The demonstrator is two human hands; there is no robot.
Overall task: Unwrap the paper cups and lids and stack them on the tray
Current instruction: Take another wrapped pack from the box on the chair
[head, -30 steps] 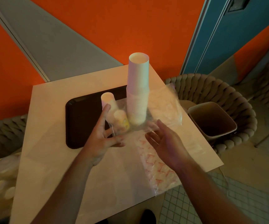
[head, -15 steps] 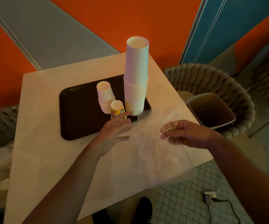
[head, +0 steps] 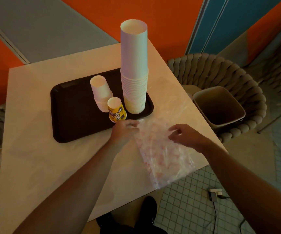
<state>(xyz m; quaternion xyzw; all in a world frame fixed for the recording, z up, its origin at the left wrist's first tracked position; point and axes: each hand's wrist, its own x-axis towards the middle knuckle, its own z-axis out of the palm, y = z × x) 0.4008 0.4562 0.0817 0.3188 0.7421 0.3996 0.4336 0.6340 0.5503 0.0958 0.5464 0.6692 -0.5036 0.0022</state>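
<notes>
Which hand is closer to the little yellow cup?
The left hand. It sits just below the yellow cup, nearly touching its base. The right hand is farther off to the right, over the plastic wrapper.

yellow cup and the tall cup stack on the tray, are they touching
Apart. The head view shows a strip of dark tray between the yellow printed cup and the base of the tall stack of paper cups.
</notes>
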